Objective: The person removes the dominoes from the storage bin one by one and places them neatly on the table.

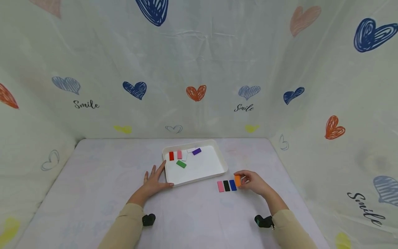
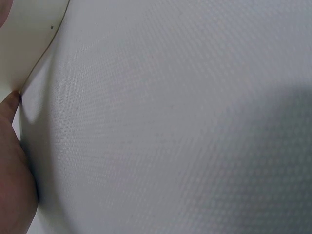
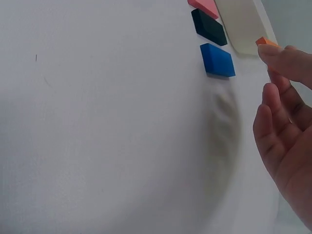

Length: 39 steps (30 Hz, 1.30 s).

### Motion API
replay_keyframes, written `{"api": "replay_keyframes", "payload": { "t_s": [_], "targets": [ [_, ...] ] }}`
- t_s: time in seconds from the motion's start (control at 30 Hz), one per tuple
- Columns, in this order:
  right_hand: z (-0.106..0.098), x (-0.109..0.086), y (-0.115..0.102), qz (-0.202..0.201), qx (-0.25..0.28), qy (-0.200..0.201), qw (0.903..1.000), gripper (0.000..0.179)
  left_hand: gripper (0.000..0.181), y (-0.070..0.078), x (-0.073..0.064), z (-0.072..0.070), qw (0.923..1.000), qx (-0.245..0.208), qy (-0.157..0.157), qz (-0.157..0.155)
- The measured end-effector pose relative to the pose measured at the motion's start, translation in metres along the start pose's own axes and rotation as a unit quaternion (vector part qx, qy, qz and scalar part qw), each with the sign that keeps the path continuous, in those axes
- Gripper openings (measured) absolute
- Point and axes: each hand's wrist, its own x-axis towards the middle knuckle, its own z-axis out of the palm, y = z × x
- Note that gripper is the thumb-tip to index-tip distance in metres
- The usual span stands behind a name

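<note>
My right hand (image 1: 254,181) pinches an orange rectangular block (image 1: 237,180) between thumb and fingers, just right of a short row on the table. That row holds a pink block (image 1: 220,186), a black block (image 1: 226,185) and a blue block (image 1: 233,185), side by side. In the right wrist view the orange block (image 3: 266,42) is mostly covered by the thumb. My left hand (image 1: 151,185) touches the white tray (image 1: 202,170) at its near left corner, fingers spread, thumb along the front edge and index finger against the left side.
Inside the tray lie a red block (image 1: 171,156), a pink block (image 1: 179,154), a green block (image 1: 181,164), a purple block (image 1: 197,151) and whitish pieces (image 1: 185,155). A white table (image 1: 192,218) spreads around it, with a heart-patterned sheet (image 1: 211,62) behind.
</note>
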Motion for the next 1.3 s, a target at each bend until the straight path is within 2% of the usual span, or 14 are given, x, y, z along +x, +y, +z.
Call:
{"api": "replay_keyframes", "payload": {
  "t_s": [0.27, 0.67, 1.3],
  "targets": [
    [-0.003, 0.0, 0.013, 0.032, -0.032, 0.005, 0.999, 0.046, 0.113, 0.002, 0.002, -0.001, 1.0, 0.003, -0.003, 0.004],
    [-0.002, 0.006, 0.032, 0.087, -0.012, 0.007, 0.9961, 0.047, 0.112, 0.003, 0.001, -0.002, 0.9999, 0.007, -0.008, 0.001],
    [0.005, 0.01, 0.038, 0.081, -0.063, 0.019, 0.9946, 0.045, 0.113, 0.005, -0.004, -0.004, 0.9999, 0.001, -0.016, -0.003]
  ]
}}
